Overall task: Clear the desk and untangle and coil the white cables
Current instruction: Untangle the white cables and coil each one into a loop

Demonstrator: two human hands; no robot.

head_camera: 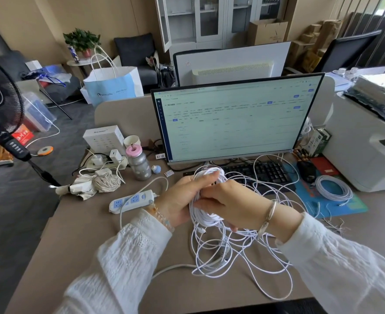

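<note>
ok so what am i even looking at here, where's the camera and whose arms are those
There is no machine here, just a person at a desk. The one picture comes from a camera worn on their head, looking forward and down, so the white-sleeved arms are their own. The left hand and right hand both grip a half-wound coil of white cable. Its loose cable lies tangled on the desk below. A finished coil lies to the right, and a power strip to the left. Behind are a keyboard and a monitor.

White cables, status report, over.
Left hand and right hand both gripping the cable coil. Loose tangle still on desk. Finished coil on mat.
</note>
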